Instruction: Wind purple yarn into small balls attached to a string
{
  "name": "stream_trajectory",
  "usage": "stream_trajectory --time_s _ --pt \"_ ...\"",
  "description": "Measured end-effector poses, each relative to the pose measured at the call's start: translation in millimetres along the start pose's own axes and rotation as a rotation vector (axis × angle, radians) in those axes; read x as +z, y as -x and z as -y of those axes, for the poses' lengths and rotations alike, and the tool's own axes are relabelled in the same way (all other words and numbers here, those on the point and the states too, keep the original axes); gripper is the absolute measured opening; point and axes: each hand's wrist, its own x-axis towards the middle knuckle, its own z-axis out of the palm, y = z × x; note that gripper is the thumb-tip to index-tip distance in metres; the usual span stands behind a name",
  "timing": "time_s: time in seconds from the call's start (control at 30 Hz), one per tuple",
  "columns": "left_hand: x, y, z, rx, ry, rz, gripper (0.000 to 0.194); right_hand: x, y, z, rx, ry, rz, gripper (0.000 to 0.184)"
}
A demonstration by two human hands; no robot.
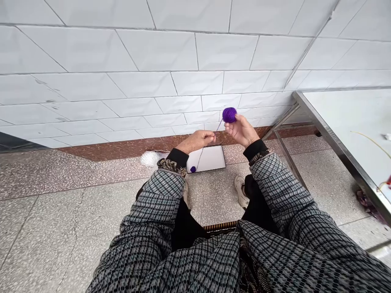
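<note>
A purple yarn ball (229, 115) is gripped in the fingers of my right hand (242, 129), raised in front of the tiled wall. From it a strand of purple yarn (219, 124) runs down to my left hand (197, 141), whose thumb and fingers pinch it. Below that hand the strand carries on to a smaller purple ball (193, 169), which lies in the near left corner of a shallow white box (210, 158) with a dark edge on the floor.
A white yarn ball (150, 159) sits on the floor left of the box, partly behind my left sleeve. On the right stands a metal-framed table (342, 134) with a thin yellow strand on top. My shoes flank the box's near side; the tiled wall (171, 85) rises beyond it.
</note>
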Motion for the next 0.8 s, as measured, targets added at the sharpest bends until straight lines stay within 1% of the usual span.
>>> stream_trajectory --time_s 0.07,0.13,0.2,0.23,0.27,0.3,0.37,0.4,0.47,0.5,0.53,0.57,0.6,0.67,0.73,0.8 --pt "1.8 2.2 -5.0 0.029 -0.034 0.105 0.022 -0.5 -3.5 -3.4 -0.032 -0.011 -0.152 0.02" --pt "1.7 5.6 -11.0 0.051 -0.042 0.185 0.023 -0.3 -5.1 -9.5 -0.002 0.106 -0.253 0.017" --pt "0.0 9.1 -15.7 0.066 -0.021 0.221 0.024 1.5 -3.9 -16.7 0.044 0.299 -0.293 0.02" --pt "-1.2 10.7 -17.0 0.067 -0.004 0.213 0.024 3.0 -2.1 -20.1 0.077 0.406 -0.281 0.023" --pt "-2.5 12.1 -17.5 0.063 0.017 0.186 0.024 4.7 0.3 -23.0 0.121 0.512 -0.239 0.026" --pt "-4.0 13.1 -17.0 0.053 0.046 0.143 0.023 6.6 3.3 -25.1 0.179 0.613 -0.167 0.028" --pt "-7.1 14.5 -13.8 0.021 0.112 0.05 0.021 9.9 9.9 -27.1 0.302 0.76 0.052 0.027" --pt "-8.7 14.8 -11.4 -0.001 0.132 0.011 0.019 10.9 12.9 -26.8 0.342 0.787 0.177 0.026" --pt "-11.9 15.0 -6.0 -0.046 0.127 -0.053 0.016 11.0 17.5 -24.5 0.365 0.736 0.412 0.025" --pt "-13.2 14.9 -3.3 -0.065 0.109 -0.083 0.015 10.1 18.6 -22.8 0.353 0.67 0.495 0.025" --pt "-14.2 14.7 -0.7 -0.077 0.091 -0.114 0.014 8.6 18.9 -20.9 0.332 0.594 0.546 0.027" --pt "-14.7 14.4 1.5 -0.084 0.084 -0.141 0.014 6.6 18.4 -19.0 0.301 0.51 0.564 0.029" --pt "-14.5 14.1 3.2 -0.086 0.09 -0.161 0.014 4.5 17.2 -17.1 0.26 0.422 0.555 0.031" --pt "-12.4 13.4 4.6 -0.081 0.121 -0.155 0.015 0.2 13.3 -13.2 0.139 0.238 0.46 0.038" --pt "-8.7 13.1 2.7 -0.063 0.134 -0.075 0.017 -3.6 8.8 -9.2 0.005 0.082 0.29 0.041" --pt "-5.0 13.4 -2.1 -0.025 0.105 0.046 0.018 -6.3 4.7 -6.0 -0.078 0.015 0.083 0.039"
